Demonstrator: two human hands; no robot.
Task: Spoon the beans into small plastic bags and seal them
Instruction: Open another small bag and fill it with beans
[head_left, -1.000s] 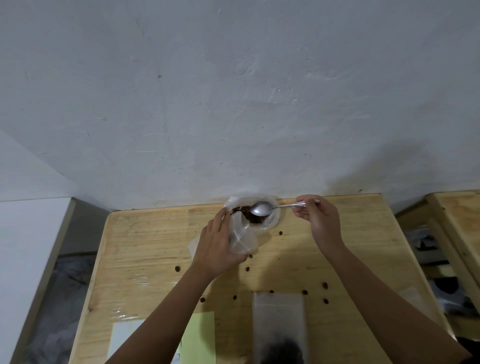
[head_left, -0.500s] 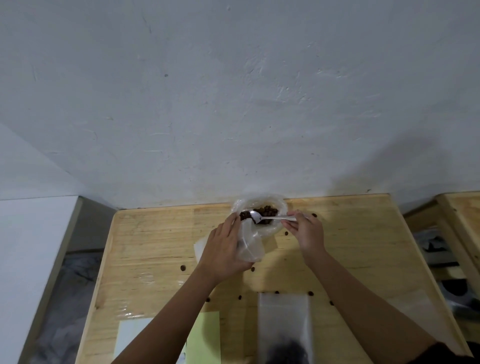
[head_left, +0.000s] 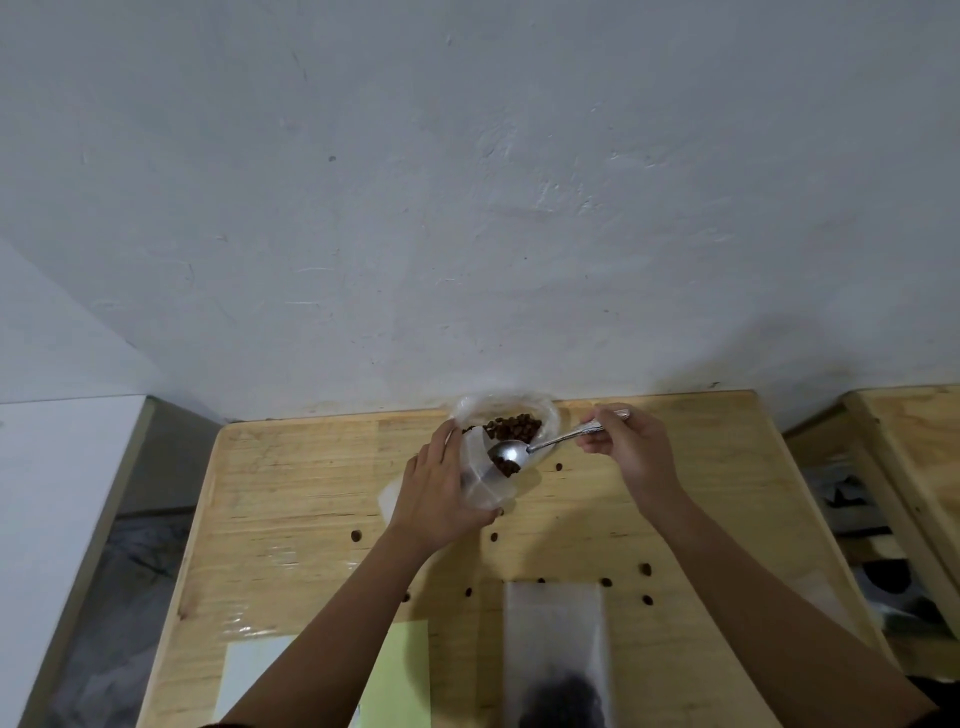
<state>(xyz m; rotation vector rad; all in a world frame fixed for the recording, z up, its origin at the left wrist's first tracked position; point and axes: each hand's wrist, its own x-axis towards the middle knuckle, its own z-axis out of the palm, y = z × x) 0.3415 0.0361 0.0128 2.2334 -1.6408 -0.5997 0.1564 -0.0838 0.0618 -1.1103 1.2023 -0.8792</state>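
My left hand (head_left: 435, 493) grips a small clear plastic bag (head_left: 485, 480), holding its mouth up beside the bean container. Pinched by its handle in my right hand (head_left: 631, 449), a metal spoon (head_left: 511, 453) tilts its bowl over the bag's mouth, and dark beans slide off it into the bag. A clear container (head_left: 545, 410) with brown beans (head_left: 514, 427) stands at the table's far edge, just behind the spoon. A filled bag (head_left: 555, 649) lies flat near the front edge, with dark beans at its lower end.
Several loose beans (head_left: 645, 569) lie scattered on the wooden table (head_left: 291, 499). A pale green sheet (head_left: 400, 675) and a white sheet (head_left: 249, 675) lie at the front left. Another wooden frame (head_left: 904, 467) stands to the right. A wall rises directly behind the table.
The spoon went down into the beans, then came out loaded and moved left and nearer to the bag's mouth. My right hand rose and swung right. My left hand kept holding the bag.
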